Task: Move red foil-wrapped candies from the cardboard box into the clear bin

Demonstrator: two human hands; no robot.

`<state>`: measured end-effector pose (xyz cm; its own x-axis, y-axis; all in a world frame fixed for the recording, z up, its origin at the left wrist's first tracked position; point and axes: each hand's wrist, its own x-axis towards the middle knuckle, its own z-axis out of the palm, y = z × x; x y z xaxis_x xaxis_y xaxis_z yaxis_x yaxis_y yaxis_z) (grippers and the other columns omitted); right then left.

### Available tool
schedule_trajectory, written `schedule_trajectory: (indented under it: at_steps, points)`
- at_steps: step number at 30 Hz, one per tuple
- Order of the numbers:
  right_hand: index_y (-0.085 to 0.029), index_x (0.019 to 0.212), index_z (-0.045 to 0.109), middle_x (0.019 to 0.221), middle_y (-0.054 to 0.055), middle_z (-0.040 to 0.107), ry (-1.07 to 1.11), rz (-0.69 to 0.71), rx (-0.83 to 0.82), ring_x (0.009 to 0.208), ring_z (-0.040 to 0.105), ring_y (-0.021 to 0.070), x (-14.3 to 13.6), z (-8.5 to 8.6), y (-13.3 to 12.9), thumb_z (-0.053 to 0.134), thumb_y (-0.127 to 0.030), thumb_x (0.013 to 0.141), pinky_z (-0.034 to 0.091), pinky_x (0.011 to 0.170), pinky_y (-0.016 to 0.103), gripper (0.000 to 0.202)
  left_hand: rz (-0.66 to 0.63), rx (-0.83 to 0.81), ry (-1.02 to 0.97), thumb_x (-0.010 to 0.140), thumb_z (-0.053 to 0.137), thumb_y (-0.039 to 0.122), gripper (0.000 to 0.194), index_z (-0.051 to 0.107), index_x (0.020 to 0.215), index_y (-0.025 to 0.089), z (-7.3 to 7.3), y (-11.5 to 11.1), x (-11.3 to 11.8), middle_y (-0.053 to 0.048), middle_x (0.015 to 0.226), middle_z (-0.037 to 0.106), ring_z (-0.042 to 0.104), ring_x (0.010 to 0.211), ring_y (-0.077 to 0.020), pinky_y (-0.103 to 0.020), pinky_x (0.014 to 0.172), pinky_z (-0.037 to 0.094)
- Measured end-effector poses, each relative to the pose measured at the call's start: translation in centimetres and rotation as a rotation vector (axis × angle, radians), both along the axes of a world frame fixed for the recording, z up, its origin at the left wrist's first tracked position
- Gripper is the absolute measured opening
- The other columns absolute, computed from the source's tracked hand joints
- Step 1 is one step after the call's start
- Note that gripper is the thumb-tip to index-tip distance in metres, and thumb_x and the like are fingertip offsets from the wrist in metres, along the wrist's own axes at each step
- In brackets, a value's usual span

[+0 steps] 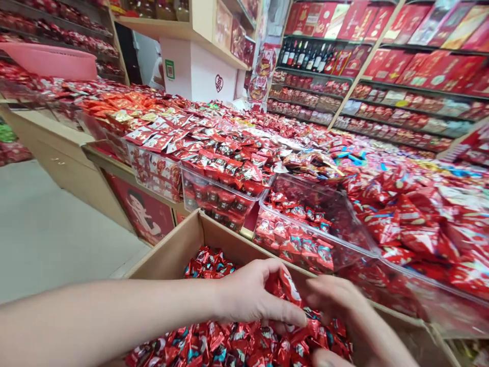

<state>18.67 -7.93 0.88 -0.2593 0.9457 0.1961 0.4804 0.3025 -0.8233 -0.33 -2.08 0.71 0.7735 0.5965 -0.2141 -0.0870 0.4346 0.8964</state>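
Left hand (260,295) curls around red-wrapped candies (288,286) above a cardboard box (171,253); right hand (346,300) is half-open, seemingly empty. A loose grip could spill some.

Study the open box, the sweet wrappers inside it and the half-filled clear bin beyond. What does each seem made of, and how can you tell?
The box is probably cardboard: matt brown, with thin walls. The sweet wrappers look like glossy plastic film or foil, crinkled and catching light. The bin is likely rigid clear plastic: shiny, with contents visible through it.
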Motion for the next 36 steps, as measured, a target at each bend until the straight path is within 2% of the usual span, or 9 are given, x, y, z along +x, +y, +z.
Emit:
schedule_trajectory:
  at_steps: [4, 8, 13, 22, 26, 29, 32, 34, 36]
  points:
    - [-0.029, 0.103, 0.049, 0.086, 0.002, 0.056, 0.085, 0.081, -0.081, 0.071, 0.055, 0.0176, -1.7, -1.1, 0.9, 0.064, -0.04, 0.065, 0.048, 0.059, 0.025, 0.043, 0.027, 0.057, 0.092, 0.053, 0.069, 0.021, 0.037, 0.039, 0.074, 0.015, -0.1, -0.1, -0.2, 0.005, 0.063, 0.052, 0.048, 0.056, -0.007, -0.022, 0.054, 0.038]
    - [-0.024, 0.098, 0.047, 0.078, 0.0, 0.055, 0.175, 0.121, -0.17, 0.061, 0.05, 0.0118, -2.1, -1.2, 1.1, 0.062, -0.035, 0.069, 0.044, 0.056, 0.021, 0.035, -0.045, 0.086, 0.136, 0.056, 0.066, 0.017, 0.032, 0.041, 0.076, 0.014, -0.2, -0.1, -0.2, 0.005, 0.066, 0.049, 0.044, 0.059, -0.005, -0.019, 0.055, 0.034]
    - [-0.02, 0.083, 0.052, 0.069, -0.001, 0.053, 0.083, 0.09, -0.164, 0.061, 0.047, 0.0104, -1.1, -0.8, 0.9, 0.054, -0.027, 0.076, 0.041, 0.056, 0.019, 0.011, -0.214, 0.064, 0.114, 0.065, 0.056, 0.015, 0.021, 0.043, 0.082, 0.014, 0.1, -0.3, 0.1, 0.004, 0.068, 0.048, 0.044, 0.059, -0.0061, -0.022, 0.059, 0.036]
    - [-0.017, 0.083, 0.054, 0.072, 0.002, 0.056, 0.308, -0.082, -0.317, 0.066, 0.051, 0.0131, -1.4, -1.5, 0.6, 0.053, -0.035, 0.075, 0.044, 0.059, 0.022, 0.019, -0.103, 0.076, 0.159, 0.065, 0.056, 0.016, 0.027, 0.043, 0.088, 0.016, 0.0, -1.1, 0.2, 0.003, 0.073, 0.047, 0.043, 0.06, -0.005, -0.02, 0.058, 0.036]
    - [-0.019, 0.076, 0.055, 0.072, 0.001, 0.053, 0.085, -0.08, -0.073, 0.067, 0.05, 0.0137, -0.5, -0.5, 0.8, 0.045, -0.027, 0.079, 0.04, 0.06, 0.023, 0.013, -0.098, 0.065, 0.192, 0.069, 0.054, 0.023, 0.031, 0.043, 0.097, 0.016, 0.1, -0.5, 0.1, 0.003, 0.068, 0.05, 0.045, 0.053, -0.004, -0.018, 0.051, 0.037]
    - [-0.02, 0.074, 0.055, 0.07, 0.001, 0.051, -0.004, 0.008, 0.029, 0.066, 0.049, 0.0135, -0.2, -0.2, 0.8, 0.042, -0.022, 0.08, 0.04, 0.06, 0.023, 0.015, -0.079, 0.098, 0.314, 0.069, 0.054, 0.031, 0.027, 0.047, 0.09, 0.015, -0.1, -0.3, 0.2, 0.005, 0.058, 0.048, 0.046, 0.047, -0.0047, -0.017, 0.044, 0.037]
    - [-0.021, 0.082, 0.054, 0.075, 0.002, 0.053, 0.047, -0.043, -0.046, 0.069, 0.051, 0.0142, -0.6, -0.6, 0.5, 0.044, -0.025, 0.08, 0.042, 0.062, 0.023, 0.011, -0.03, 0.074, 0.367, 0.069, 0.052, 0.036, 0.024, 0.044, 0.08, 0.016, -0.3, -0.4, 0.3, 0.006, 0.052, 0.046, 0.044, 0.041, -0.0041, -0.015, 0.04, 0.035]
    - [-0.023, 0.095, 0.05, 0.084, 0.003, 0.055, 0.189, -0.094, -0.155, 0.078, 0.052, 0.0155, -1.0, -1.1, 0.3, 0.049, -0.029, 0.078, 0.044, 0.067, 0.024, 0.018, 0.02, 0.021, 0.345, 0.071, 0.05, 0.038, 0.024, 0.042, 0.078, 0.016, -0.4, -0.5, 0.5, 0.006, 0.05, 0.047, 0.043, 0.039, -0.0038, -0.013, 0.037, 0.03]
    - [-0.023, 0.096, 0.049, 0.087, 0.003, 0.056, 0.356, -0.073, -0.28, 0.083, 0.052, 0.0163, -1.4, -1.4, 0.1, 0.054, -0.032, 0.075, 0.045, 0.071, 0.024, 0.024, 0.05, -0.018, 0.305, 0.071, 0.049, 0.04, 0.026, 0.04, 0.078, 0.017, -0.3, -0.7, 0.5, 0.006, 0.05, 0.048, 0.042, 0.038, -0.0035, -0.012, 0.035, 0.028]
